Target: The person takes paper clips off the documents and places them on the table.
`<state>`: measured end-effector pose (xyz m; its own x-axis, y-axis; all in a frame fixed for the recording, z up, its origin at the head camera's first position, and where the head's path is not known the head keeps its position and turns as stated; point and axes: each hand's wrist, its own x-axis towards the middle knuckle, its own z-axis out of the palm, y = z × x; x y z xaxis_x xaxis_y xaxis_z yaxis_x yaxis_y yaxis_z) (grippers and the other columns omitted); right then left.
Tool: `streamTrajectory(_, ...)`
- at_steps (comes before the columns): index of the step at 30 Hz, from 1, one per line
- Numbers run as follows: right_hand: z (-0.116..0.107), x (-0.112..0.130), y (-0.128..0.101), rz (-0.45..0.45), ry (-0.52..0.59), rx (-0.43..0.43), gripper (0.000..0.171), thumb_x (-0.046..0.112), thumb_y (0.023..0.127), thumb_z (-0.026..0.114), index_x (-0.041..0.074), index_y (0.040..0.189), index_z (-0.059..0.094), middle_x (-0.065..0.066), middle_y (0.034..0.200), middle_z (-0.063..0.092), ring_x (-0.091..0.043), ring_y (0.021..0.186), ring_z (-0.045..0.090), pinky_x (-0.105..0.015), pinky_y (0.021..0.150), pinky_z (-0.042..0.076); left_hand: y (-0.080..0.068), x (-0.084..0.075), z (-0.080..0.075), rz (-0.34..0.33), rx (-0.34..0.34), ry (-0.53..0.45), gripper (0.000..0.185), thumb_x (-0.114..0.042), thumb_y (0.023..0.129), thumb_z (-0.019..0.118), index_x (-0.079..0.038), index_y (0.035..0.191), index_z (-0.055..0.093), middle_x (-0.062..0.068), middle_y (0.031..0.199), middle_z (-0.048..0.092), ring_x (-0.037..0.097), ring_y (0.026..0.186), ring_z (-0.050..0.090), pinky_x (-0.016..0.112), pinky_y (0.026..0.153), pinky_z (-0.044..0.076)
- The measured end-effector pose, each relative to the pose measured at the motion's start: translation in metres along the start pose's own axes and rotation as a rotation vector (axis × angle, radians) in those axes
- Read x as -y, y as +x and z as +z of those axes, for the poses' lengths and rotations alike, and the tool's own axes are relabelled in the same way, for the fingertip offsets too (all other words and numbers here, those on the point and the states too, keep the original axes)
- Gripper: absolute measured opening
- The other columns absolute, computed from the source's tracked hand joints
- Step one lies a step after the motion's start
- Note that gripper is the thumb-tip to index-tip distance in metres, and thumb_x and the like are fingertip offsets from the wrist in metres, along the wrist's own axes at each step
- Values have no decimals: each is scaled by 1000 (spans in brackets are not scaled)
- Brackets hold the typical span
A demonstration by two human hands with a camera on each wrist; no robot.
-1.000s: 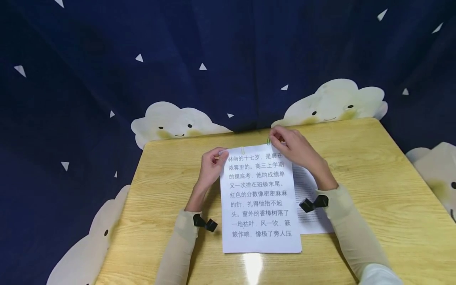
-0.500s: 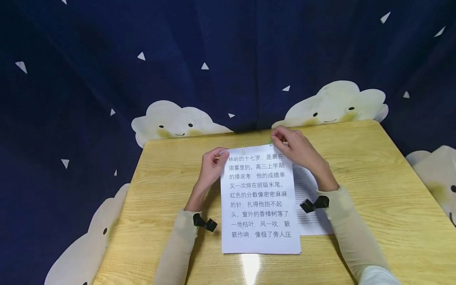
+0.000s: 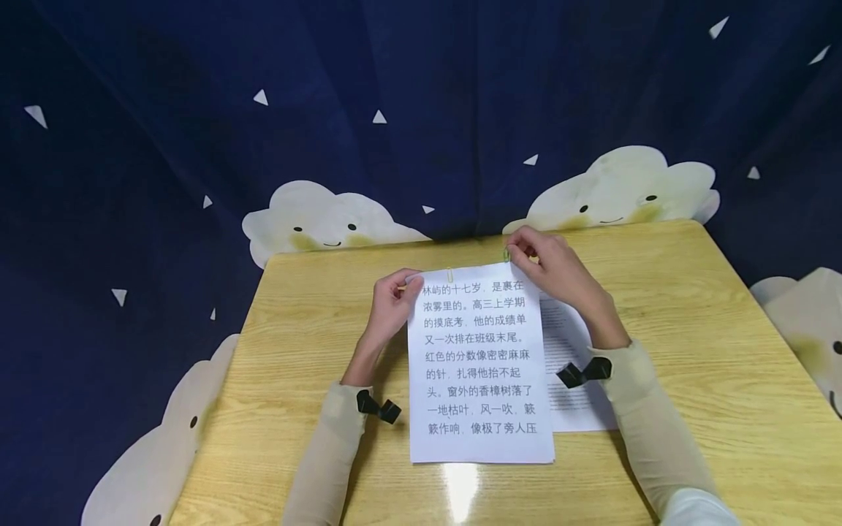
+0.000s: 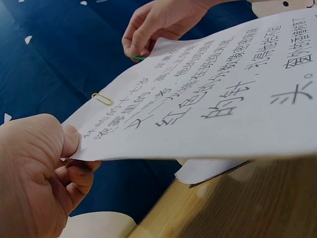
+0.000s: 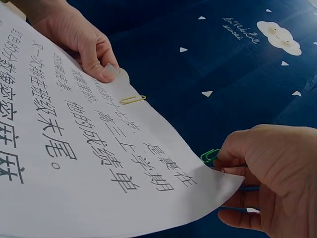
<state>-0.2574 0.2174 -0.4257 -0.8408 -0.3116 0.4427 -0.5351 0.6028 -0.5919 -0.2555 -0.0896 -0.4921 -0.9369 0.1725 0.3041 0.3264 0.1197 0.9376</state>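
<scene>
Printed sheets of paper [image 3: 480, 365] are held up with large Chinese text facing me. My left hand [image 3: 393, 299] pinches their top left corner, thumb in front. A yellow paper clip [image 4: 103, 99] sits on the top edge, nearer that hand. At the top right corner, my right hand [image 3: 549, 264] pinches a green paper clip [image 5: 210, 155] between thumb and forefinger. This clip lies right at the paper's edge; whether it grips the sheets I cannot tell. In the right wrist view, the other fingers of my right hand are behind the curled paper corner.
Another sheet with small print [image 3: 575, 380] lies on the wooden table [image 3: 309, 351], partly hidden behind the held sheets and my right forearm. A dark blue curtain [image 3: 316, 95] with clouds and white triangles hangs behind the table.
My right hand has shifted slightly to the right with the green paper clip, along the top edge toward the corner. My left hand stays at its corner, and the yellow clip is still in place.
</scene>
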Motion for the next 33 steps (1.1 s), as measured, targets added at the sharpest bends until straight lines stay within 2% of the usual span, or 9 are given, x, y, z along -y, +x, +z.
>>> streamTrajectory(9,-3,-4,-1,-4,2,-1,10,11,105,62,4,105,69,-2,87,69,-16,79,61,-27,73,45,-1,1,1,-6,3,12,16,-7,104,64,4,106,75,20,90,72,12,53,61,24,48,50)
streamTrajectory(22,-9,-5,-3,22,22,-3,13,15,107,59,5,105,68,-3,88,69,-18,82,61,-28,75,46,1,4,-3,-9,9,-20,17,-8,104,63,5,108,75,24,92,72,14,54,65,25,48,52)
streamTrajectory(33,-13,-6,-4,46,35,12,14,15,108,58,5,106,67,-5,89,69,-20,82,59,-24,74,45,1,3,-4,-17,2,-7,17,-7,105,63,4,107,75,22,90,73,13,55,65,26,49,53)
